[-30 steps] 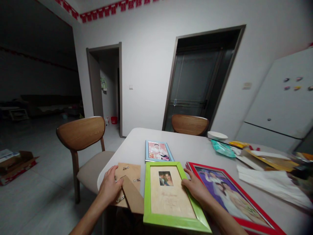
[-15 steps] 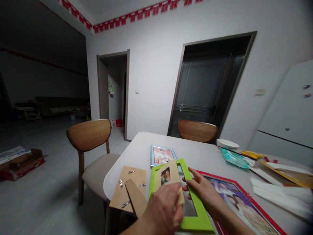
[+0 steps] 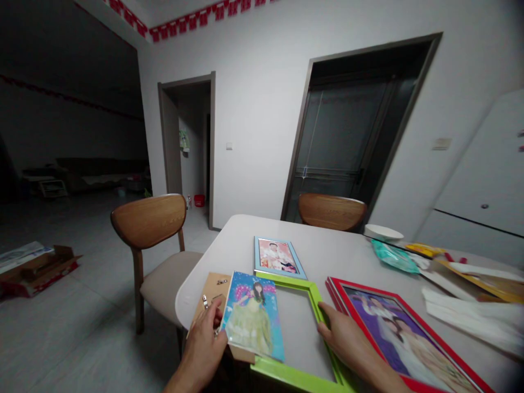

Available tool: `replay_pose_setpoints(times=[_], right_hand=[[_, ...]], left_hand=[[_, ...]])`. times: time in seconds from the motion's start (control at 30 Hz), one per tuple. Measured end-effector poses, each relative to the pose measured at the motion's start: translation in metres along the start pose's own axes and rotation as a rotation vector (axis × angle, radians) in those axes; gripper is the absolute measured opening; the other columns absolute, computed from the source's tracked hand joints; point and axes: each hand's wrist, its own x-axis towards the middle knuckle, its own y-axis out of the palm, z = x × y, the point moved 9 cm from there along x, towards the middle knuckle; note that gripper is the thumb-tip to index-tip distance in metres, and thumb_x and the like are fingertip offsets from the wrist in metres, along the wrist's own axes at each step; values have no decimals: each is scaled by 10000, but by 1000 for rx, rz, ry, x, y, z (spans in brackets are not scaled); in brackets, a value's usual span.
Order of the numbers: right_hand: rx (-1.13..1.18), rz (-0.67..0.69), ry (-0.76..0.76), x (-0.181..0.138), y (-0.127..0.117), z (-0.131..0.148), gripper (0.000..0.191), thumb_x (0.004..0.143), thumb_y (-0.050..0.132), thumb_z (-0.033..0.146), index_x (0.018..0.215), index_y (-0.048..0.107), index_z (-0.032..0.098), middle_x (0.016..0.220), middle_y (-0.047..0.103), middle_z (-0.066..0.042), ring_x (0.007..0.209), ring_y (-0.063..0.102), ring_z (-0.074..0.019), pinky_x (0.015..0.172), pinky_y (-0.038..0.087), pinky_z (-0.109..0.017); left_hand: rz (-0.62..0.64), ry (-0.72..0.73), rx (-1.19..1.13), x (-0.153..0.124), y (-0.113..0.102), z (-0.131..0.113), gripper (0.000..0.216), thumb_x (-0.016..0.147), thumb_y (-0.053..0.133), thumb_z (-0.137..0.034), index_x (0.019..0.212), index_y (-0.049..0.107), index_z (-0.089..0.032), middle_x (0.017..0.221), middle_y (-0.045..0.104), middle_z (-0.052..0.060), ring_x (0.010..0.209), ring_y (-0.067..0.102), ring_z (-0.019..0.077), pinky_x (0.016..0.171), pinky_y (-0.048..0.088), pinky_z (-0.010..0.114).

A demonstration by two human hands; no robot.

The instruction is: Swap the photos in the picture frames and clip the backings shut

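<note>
A photo of a figure in a pale green dress on blue lies across the left side of a light green picture frame. Beside the photo's lower left edge is my left hand, fingers curled and thumb at that edge. My right hand grips the right bar of the frame, whose opening shows the white table. Under the photo and my left hand, partly hidden, is a brown backing board with metal clips. A strip of brown card shows below the photo.
A light blue framed picture lies beyond the green frame. To the right are a red framed picture, a teal plastic packet, a white bowl and packaging. Wooden chairs stand around the white table.
My left hand has moved left from over the frame. The small-picture card it held no longer shows, and the blue photo now lies over the frame's left side. My right hand stays on the frame.
</note>
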Motion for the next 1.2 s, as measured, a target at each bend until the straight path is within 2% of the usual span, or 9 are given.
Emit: replay_pose_setpoints(times=[0.2, 0.3, 0.47, 0.6, 0.67, 0.83, 1.03, 1.1, 1.2], right_hand=[[-62, -104, -72, -3, -11, 11, 375, 687, 431, 208, 1017, 556, 83, 966, 585, -162, 901, 539, -235, 793, 375, -314], [78, -170, -132, -5, -12, 31, 385, 701, 417, 238, 1035, 546, 98, 990, 574, -139, 886, 542, -206, 806, 376, -300], [508, 2, -49, 3, 27, 56, 469, 698, 410, 285, 1109, 475, 70, 723, 630, -70, 574, 573, -147, 555, 435, -258], [775, 102, 139, 10, 55, 54, 565, 660, 431, 243, 1192, 368, 62, 509, 557, 20, 375, 474, -103, 374, 359, -211], [961, 195, 186, 9, 65, 60, 521, 633, 439, 207, 1140, 426, 88, 472, 534, 39, 356, 448, -90, 361, 343, -197], [1347, 331, 121, 2, 49, 101, 285, 619, 468, 181, 882, 561, 120, 511, 535, 40, 404, 445, -57, 422, 368, -177], [1452, 207, 27, -4, -4, 130, 349, 669, 531, 340, 969, 509, 164, 620, 539, 30, 455, 477, -62, 426, 376, -183], [1441, 172, 46, -7, -5, 125, 386, 671, 537, 377, 989, 496, 162, 685, 549, 5, 507, 511, -78, 441, 391, -193], [1385, 173, 197, -14, 19, 102, 368, 671, 540, 378, 959, 498, 153, 727, 568, -20, 547, 539, -93, 472, 414, -207]], left_hand=[[8, 105, 195, 0, 3, -7, 422, 693, 423, -173, 1113, 449, -157, 1079, 532, 90, 1008, 473, 228, 872, 365, 386], [-8, 179, 282, -3, 5, -12, 443, 701, 426, -173, 1143, 421, -147, 1176, 471, 101, 1104, 394, 234, 941, 298, 423], [67, 263, 319, -9, 22, -28, 476, 688, 435, -161, 1163, 404, -136, 1231, 423, 115, 1153, 344, 235, 968, 272, 441], [165, 295, 332, -14, 39, -40, 505, 656, 451, -149, 1159, 420, -130, 1241, 418, 123, 1157, 340, 241, 967, 277, 445], [205, 301, 352, -15, 47, -45, 514, 644, 453, -148, 1157, 430, -128, 1253, 407, 126, 1167, 328, 249, 976, 251, 464], [281, 333, 353, -12, 62, -58, 641, 564, 464, -100, 1201, 396, -129, 1295, 353, 117, 1197, 277, 271, 993, 199, 481], [36, 409, 37, 9, 36, -83, 497, 694, 375, -67, 1187, 419, -118, 1238, 439, 94, 1157, 359, 203, 990, 268, 364], [-73, 314, -166, 17, 22, -83, 394, 763, 370, -133, 1146, 463, -133, 1171, 509, 84, 1091, 441, 197, 955, 319, 342], [-193, 76, -487, 19, 16, -71, 302, 790, 409, -246, 1013, 556, -106, 1007, 613, 98, 952, 548, 220, 866, 401, 339]])
